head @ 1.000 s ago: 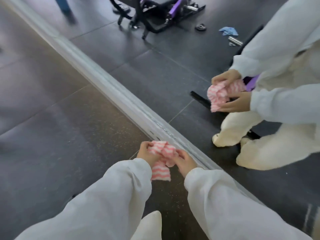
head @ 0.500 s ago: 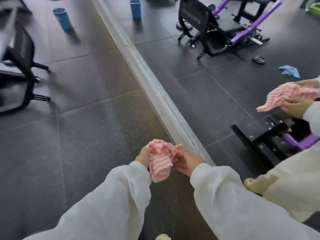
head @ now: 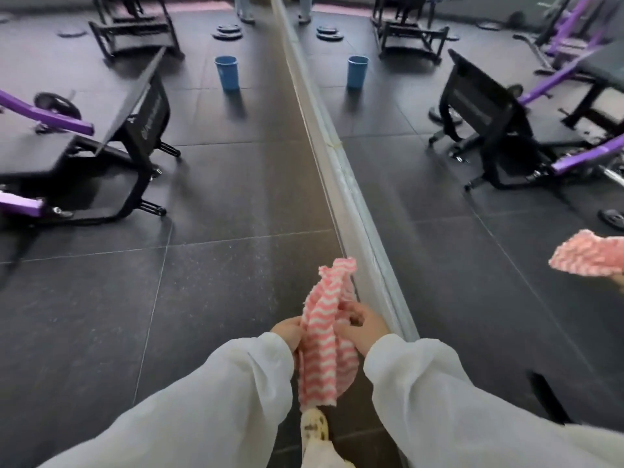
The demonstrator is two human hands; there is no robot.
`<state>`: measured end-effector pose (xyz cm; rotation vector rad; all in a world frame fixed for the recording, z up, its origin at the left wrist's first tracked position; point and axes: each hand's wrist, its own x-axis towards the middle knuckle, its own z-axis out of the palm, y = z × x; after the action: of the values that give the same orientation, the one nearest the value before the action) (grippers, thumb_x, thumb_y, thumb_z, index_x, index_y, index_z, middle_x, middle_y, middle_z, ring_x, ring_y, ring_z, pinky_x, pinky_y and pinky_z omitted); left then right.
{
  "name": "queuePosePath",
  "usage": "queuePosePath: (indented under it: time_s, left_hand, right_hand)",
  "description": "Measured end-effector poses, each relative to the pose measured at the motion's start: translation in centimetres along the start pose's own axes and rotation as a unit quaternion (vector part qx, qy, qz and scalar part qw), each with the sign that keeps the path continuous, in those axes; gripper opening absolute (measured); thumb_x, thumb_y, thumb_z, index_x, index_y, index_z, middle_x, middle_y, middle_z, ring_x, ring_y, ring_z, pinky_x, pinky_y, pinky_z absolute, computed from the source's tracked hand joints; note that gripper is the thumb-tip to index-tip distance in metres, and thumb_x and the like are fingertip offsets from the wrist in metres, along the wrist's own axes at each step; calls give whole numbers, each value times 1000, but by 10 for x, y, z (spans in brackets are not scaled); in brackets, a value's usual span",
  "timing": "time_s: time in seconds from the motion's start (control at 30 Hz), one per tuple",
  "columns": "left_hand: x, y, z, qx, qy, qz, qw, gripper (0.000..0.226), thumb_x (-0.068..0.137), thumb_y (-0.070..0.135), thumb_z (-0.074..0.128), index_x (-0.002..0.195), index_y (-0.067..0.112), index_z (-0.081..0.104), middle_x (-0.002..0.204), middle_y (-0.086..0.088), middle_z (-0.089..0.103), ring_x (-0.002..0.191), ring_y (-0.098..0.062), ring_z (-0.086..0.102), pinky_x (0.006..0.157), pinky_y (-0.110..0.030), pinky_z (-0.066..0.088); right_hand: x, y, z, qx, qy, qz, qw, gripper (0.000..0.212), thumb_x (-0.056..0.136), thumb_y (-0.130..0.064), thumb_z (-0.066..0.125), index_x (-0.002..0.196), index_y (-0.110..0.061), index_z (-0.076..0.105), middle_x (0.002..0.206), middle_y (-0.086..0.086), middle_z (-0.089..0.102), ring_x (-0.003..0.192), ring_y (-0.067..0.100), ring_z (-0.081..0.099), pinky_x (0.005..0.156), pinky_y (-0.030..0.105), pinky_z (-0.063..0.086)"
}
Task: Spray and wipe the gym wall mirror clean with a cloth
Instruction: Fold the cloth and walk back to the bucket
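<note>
While the view has lifted along the gym floor since a second ago, a blue plastic bucket [head: 226, 72] has come into sight far ahead. Nearer, the left hand [head: 287, 333] pinches one side of the pink-and-white zigzag cloth [head: 322, 346], now pulled longer and hanging between both hands instead of bunched. Just beside it, the right hand [head: 363, 327] curls its fingers round the other edge. Further right runs the wall mirror [head: 472, 265], not yet touched; wiping looks about to begin.

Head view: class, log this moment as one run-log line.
left hand: grips cloth | right hand: grips cloth | mirror: untouched | blue bin: on floor
</note>
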<state>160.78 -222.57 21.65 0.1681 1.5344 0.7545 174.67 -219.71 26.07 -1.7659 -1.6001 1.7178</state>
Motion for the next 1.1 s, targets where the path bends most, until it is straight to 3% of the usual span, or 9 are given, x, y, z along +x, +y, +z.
queuePosePath:
  time_s: [0.13,0.23,0.3,0.43,0.57,0.63,0.77,0.9,1.1]
  left_hand:
    - [29,91,-12,-64,-32,-9,997,38,100,11,38,134,0,48,123,-20,59,103,-36,58,98,-44,42]
    - [51,151,-27,-152,-54,26,987,47,100,19,38,141,-4,36,144,-24,37,84,-32,60,108,-46,31]
    - [79,182,-43,-165,-55,35,984,54,98,33,45,140,1,39,139,-23,44,111,-36,57,108,-44,32]
    - [150,259,-86,-26,37,61,997,51,91,35,59,132,6,50,122,-17,60,114,-32,56,104,-45,41]
    - [213,343,-132,-52,52,108,991,37,97,19,50,133,11,46,128,-20,55,117,-38,53,101,-52,42]
    - [240,393,-160,-82,37,153,984,47,94,15,55,137,21,39,133,-15,51,117,-36,53,100,-52,44]
    - [290,496,-200,-49,37,197,979,59,90,26,61,141,35,36,138,-2,49,121,-30,52,101,-52,43]
    - [347,585,-219,-23,52,179,982,41,93,23,58,132,24,45,125,-11,57,111,-32,59,97,-51,47]
    - [454,718,-242,-10,118,128,985,44,86,39,61,118,9,54,112,-17,64,101,-35,63,93,-48,50]
  right_hand:
    - [83,-80,-5,-120,-32,-24,992,35,94,-31,55,129,-30,53,124,-2,54,114,21,52,93,27,39]
    - [146,-136,10,-228,-44,-47,971,31,96,-29,49,126,-26,56,122,2,60,109,23,57,86,25,41]
    - [174,-169,17,-287,-48,-53,955,28,99,-27,44,122,-19,58,117,5,62,104,23,60,83,26,42]
    - [245,-238,26,-230,-47,-96,967,26,97,-28,51,121,-24,57,112,-2,59,88,14,52,83,23,43]
    - [329,-299,34,-199,-28,-95,975,42,94,-30,55,133,-22,43,130,2,50,116,22,52,101,34,42]
    - [381,-337,37,-159,-2,-72,985,38,96,-26,52,133,-19,46,132,4,52,112,21,52,96,33,43]
    - [471,-410,40,-138,38,-53,988,11,97,-20,49,102,-19,58,106,5,64,85,17,55,73,29,47]
    - [551,-470,43,-131,42,-63,988,7,96,-17,50,93,-21,56,91,2,61,85,18,58,77,31,51]
    - [698,-566,35,-116,31,-95,988,7,96,-17,50,91,-21,54,81,-4,56,73,11,53,67,24,48]
